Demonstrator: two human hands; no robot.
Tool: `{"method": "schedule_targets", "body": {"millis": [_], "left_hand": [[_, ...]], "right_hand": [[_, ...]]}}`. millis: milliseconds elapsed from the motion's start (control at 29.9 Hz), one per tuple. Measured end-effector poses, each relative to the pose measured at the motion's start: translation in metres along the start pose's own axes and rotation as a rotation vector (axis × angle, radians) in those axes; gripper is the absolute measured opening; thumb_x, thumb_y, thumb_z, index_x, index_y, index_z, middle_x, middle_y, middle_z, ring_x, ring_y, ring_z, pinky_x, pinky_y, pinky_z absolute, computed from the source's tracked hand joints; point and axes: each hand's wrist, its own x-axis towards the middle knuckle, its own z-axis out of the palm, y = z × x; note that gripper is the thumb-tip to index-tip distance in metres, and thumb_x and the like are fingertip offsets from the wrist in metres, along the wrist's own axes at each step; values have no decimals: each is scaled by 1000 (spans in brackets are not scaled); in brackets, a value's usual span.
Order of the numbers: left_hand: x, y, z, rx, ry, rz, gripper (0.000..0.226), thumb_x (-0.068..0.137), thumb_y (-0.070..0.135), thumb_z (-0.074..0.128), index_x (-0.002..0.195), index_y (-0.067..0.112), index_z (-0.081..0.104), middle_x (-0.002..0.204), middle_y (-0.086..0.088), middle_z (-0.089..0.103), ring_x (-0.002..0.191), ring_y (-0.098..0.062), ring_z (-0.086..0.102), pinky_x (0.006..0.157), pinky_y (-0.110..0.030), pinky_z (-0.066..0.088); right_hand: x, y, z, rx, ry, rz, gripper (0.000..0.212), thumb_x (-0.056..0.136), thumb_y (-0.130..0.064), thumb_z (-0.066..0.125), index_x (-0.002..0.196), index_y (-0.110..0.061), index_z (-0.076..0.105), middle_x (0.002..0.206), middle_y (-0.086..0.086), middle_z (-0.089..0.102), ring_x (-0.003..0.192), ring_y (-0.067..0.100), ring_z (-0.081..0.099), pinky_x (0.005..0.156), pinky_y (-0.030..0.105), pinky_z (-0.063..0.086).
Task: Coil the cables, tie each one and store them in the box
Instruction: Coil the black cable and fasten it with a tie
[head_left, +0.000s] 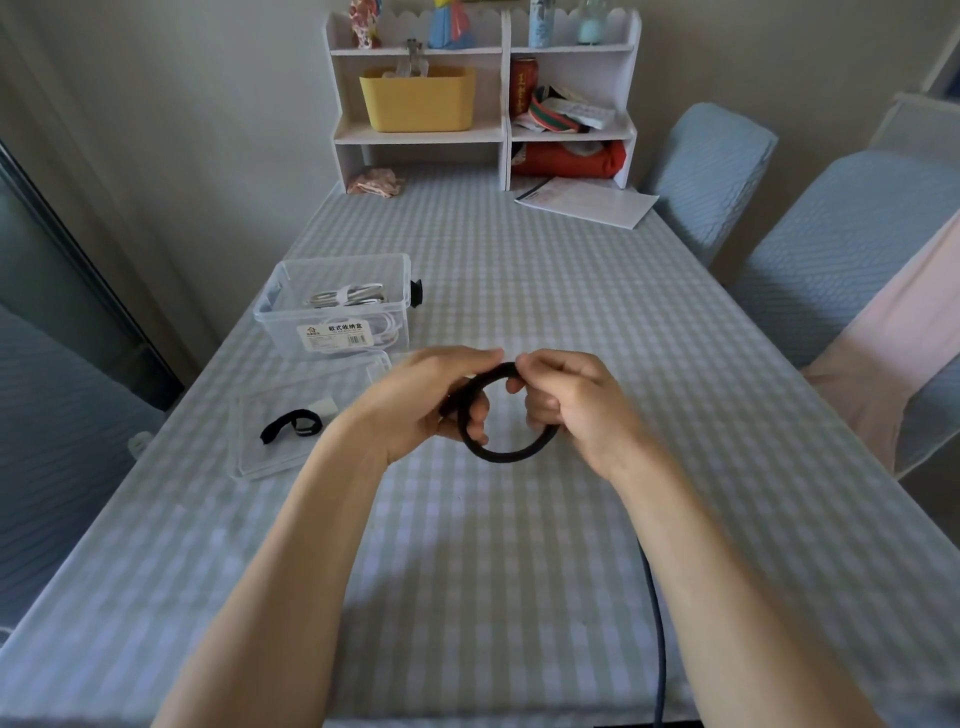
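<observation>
Both hands are raised over the middle of the bench (519, 519), which carries a blue-and-white checked cloth. Between them is a black cable (511, 454) wound into a round coil.

Left hand (431, 400): grip closed on the coil at its 9 o'clock side, fingers curled round the strands, thumb side uppermost.

Right hand (569, 402): grip closed on the coil from 12 to 3 o'clock, fingertips pinching the strand at the top. The lower arc of the coil hangs clear between the two hands.

A free length of the same cable shows under the right forearm and passes off the near bench edge at 6 o'clock.

Clear plastic box (335, 306): stands at 10 o'clock from the hands, uncovered, with coiled white cables (345, 297) inside and a printed label on its near wall. A small black item (416, 293) lies just beside its right wall; its identity cannot be told.

Clear lid (306, 415): lies flat on the bench just in front of the box, at 9 o'clock from the hands. On it rest a black strap tie (288, 426) and a small white piece (323, 408).

At 12 o'clock, far end: a white shelf unit (483, 93) holding a yellow bin (418, 98). Papers (587, 202) lie at 1 o'clock. Two covered chairs (831, 270) stand at 2 to 3 o'clock.
</observation>
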Motion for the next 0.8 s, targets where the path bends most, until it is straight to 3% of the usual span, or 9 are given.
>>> {"method": "schedule_targets", "body": {"millis": [100,234,334,468,601,701,801], "left_hand": [[3,-3,9,108,13,82,29,98,34,57,87,8,62,54,1,40,45,-13,34,53,-29,45],[8,-3,9,-241,68,91,25,98,20,57,73,15,53,52,3,27,41,-8,21,38,-20,22],[10,-2,6,-461,80,51,34,95,13,51,61,17,54,48,3,26,37,-8,17,35,-20,22],[6,0,-1,-204,26,66,27,96,12,43,72,10,55,50,-4,40,40,-18,35,48,-28,44],[3,1,-4,106,-48,14,35,100,20,37,84,2,63,58,-11,54,57,-30,58,70,-39,52],[4,1,9,125,-20,-24,41,101,36,43,72,10,55,53,-2,41,47,-19,40,60,-35,47],[10,-1,17,-150,111,-65,47,97,36,53,56,19,37,48,5,23,41,-11,17,42,-24,24]], "right_hand": [[0,0,3,-40,28,8,34,102,-21,52,72,-11,66,51,-1,36,47,12,34,56,27,36],[-1,-3,1,138,-40,46,33,101,-26,51,74,-8,58,58,7,51,58,22,59,67,30,49],[0,-2,2,222,-135,16,31,101,-24,47,75,-9,54,58,7,50,66,29,64,88,31,54],[1,-2,3,270,-66,47,30,100,-20,52,71,-12,55,51,-1,33,45,15,33,72,34,49],[0,-1,4,117,-36,29,31,101,-19,52,72,-10,56,48,-6,29,43,11,26,56,28,39],[0,-1,8,50,-48,28,33,102,-21,52,70,-11,59,48,-5,32,43,11,28,54,28,37],[0,0,8,107,-56,66,34,100,-31,53,73,-11,57,52,0,40,46,16,40,60,31,37]]}}
